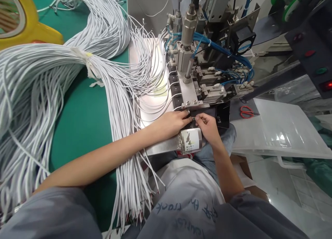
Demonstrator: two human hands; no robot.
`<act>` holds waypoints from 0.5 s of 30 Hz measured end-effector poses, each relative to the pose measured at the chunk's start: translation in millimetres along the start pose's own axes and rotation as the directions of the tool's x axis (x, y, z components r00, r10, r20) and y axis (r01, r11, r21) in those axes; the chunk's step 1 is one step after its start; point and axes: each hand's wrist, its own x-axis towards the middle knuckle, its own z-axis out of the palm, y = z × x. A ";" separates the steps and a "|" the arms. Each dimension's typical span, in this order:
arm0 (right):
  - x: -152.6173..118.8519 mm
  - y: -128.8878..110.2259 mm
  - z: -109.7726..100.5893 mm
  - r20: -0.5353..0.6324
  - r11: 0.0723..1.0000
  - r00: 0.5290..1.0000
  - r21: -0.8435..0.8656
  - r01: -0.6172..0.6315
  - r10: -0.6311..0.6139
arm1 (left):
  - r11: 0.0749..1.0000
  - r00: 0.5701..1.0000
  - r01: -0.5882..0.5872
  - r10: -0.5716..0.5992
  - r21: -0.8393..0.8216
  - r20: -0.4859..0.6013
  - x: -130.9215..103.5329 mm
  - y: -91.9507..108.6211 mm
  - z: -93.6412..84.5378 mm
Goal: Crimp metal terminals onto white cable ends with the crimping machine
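My left hand (176, 123) reaches in from the left across the white cables (124, 93). Its fingertips are bent together at the front edge of the machine (189, 90), over something too small to name. My right hand (208, 128) is beside it, thumb and fingers pinched around a tiny part I cannot make out. The two hands' fingertips nearly meet. Just below them is a small packet with a white label (191, 140). Several white cables curve into the black blocks (177, 90) along the machine's left side.
A thick tied cable bundle (52, 55) covers much of the green table (80, 118). At the upper left is a yellow object (46, 33). Red-handled scissors (246, 112) lie right of the machine, near a translucent plastic sheet (287, 128). A dark button panel (311, 55) juts in at right.
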 end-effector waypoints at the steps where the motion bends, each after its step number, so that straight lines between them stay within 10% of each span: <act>1: 0.4 0.2 0.0 0.002 1.000 1.000 0.004 -0.003 0.003 | 1.000 1.000 0.004 -0.004 0.000 0.001 -0.2 0.3 0.0; 15: 4.1 8.1 4.9 0.000 0.991 0.997 0.111 -0.075 0.075 | 0.992 0.989 0.047 -0.063 0.118 0.136 1.5 8.3 -7.4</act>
